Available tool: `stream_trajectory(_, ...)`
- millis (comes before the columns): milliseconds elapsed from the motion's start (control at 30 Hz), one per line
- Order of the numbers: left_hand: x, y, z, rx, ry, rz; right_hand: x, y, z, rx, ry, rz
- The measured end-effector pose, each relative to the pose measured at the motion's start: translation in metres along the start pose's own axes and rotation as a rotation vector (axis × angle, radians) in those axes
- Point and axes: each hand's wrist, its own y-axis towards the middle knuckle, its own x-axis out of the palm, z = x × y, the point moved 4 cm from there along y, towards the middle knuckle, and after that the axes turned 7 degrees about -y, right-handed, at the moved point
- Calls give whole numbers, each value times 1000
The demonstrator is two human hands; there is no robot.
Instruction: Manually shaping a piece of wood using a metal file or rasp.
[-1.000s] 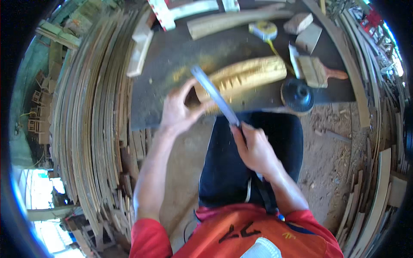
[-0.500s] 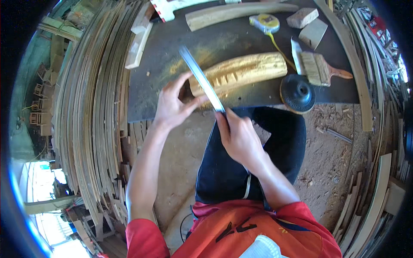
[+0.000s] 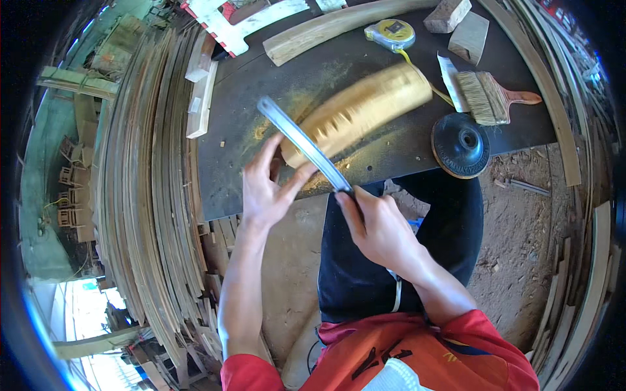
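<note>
A curved, golden-tan wooden piece [image 3: 372, 98] with several notches lies at an angle on the dark worktop [image 3: 235, 173], its surface slightly blurred, with sawdust around it. My left hand [image 3: 267, 186] grips its left end with fingers and thumb. My right hand [image 3: 375, 231] is closed round the dark handle end of a long, flat steel file [image 3: 300, 140], whose blade lies diagonally across the wood near my left fingers.
A tape measure [image 3: 390, 34], wood blocks [image 3: 468, 39], a brush [image 3: 482, 98] and a black disc [image 3: 460, 146] sit on the right half. A long curved timber [image 3: 300, 42] and white pieces [image 3: 228, 29] lie behind. Stacked planks [image 3: 143, 182] flank the left.
The wooden piece now slants more steeply, its right end farther from me. My right hand and the file have shifted against it. The whole view has also turned slightly.
</note>
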Motion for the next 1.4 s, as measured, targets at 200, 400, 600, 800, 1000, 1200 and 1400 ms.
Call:
stream_trajectory(200,-1,-1,2,186,182,-16,-4,-40,7,-26,-52,61)
stream_trajectory(400,-4,1,0,95,154,-9,1,-4,-5,-86,-106,88)
stream_trajectory(600,2,6,11,208,124,29,-4,-13,-10,15,46,21)
stream_trajectory(800,6,-1,1,154,174,21,-2,-26,2,196,87,-54)
stream_trajectory(1000,-3,2,5,264,158,85,8,7,-13,73,75,21)
stream_trajectory(1200,6,5,4,272,311,35,-2,-13,-11,156,37,-3)
stream_trajectory(1400,3,-4,2,177,358,9,9,-23,-2,254,77,-29)
